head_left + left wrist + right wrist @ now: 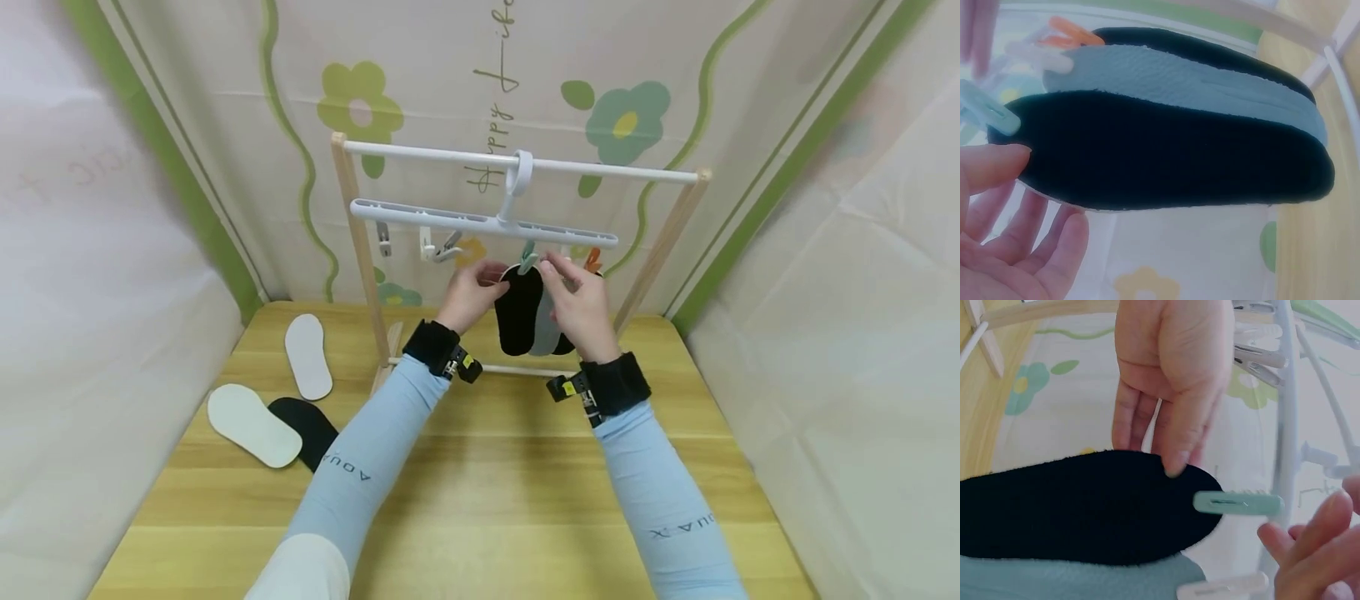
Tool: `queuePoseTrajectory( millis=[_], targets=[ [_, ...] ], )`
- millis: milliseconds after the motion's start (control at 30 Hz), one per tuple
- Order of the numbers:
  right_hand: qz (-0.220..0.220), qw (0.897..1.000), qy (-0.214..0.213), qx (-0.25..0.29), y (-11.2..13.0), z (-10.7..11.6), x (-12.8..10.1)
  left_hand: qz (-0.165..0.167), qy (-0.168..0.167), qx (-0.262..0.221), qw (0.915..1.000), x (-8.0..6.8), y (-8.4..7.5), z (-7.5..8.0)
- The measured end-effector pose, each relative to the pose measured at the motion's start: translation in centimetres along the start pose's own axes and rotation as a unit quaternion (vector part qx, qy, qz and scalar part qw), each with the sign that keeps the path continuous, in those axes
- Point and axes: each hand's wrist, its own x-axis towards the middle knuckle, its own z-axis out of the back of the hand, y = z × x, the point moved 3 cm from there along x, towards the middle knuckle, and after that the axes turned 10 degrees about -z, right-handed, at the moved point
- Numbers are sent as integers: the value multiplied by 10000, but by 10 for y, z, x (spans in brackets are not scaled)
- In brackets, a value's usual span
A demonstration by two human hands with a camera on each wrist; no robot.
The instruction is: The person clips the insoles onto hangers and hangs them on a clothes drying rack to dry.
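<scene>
My left hand (469,294) pinches the top edge of a black insole (517,317), thumb on its face and fingers behind. A mint-green clothespin (1238,503) grips that insole's top end. Beside the green clothespin is my right hand (583,310), its fingers loosely bent and apart from the clothespin in the right wrist view. Behind the black insole hang a grey insole (1179,81) with a white clothespin (1038,57) and another black insole (1222,53) with an orange clothespin (593,260). All three hang from the white hanger (435,218).
A wooden rack (360,233) with a white top rod (615,168) carries the hanger. Grey and white clothespins (427,244) dangle on the hanger's left half. On the table's left lie a white insole (308,357), a cream insole (253,425) and a black insole (306,429).
</scene>
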Motion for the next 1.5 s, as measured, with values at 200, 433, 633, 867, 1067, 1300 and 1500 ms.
queuePoseTrajectory(
  millis=[200, 433, 633, 867, 1067, 1300, 1500],
  targets=[
    [237, 9997, -99, 31, -4, 18, -21, 83, 36, 67, 9999, 0, 6, 1],
    [151, 9998, -159, -19, -28, 32, -37, 213, 116, 236, 9994, -8, 16, 6],
    [-53, 9997, -166, -144, -58, 40, -46, 324, 37, 241, 9992, -25, 33, 18],
    [-260, 9991, -284, -172, -91, 47, -62, 465, 18, 460, 9979, -63, 43, 40],
    [-546, 9974, -362, -298, -119, 50, -74, 616, -105, 274, 9977, -102, 57, 64],
    [-989, 9938, -349, -357, -137, 50, -89, 691, -155, 478, 9963, -135, 68, 88],
    [-1368, 9894, -110, -480, -146, 43, -102, 769, -210, 691, 9944, -162, 81, 106]
  ],
)
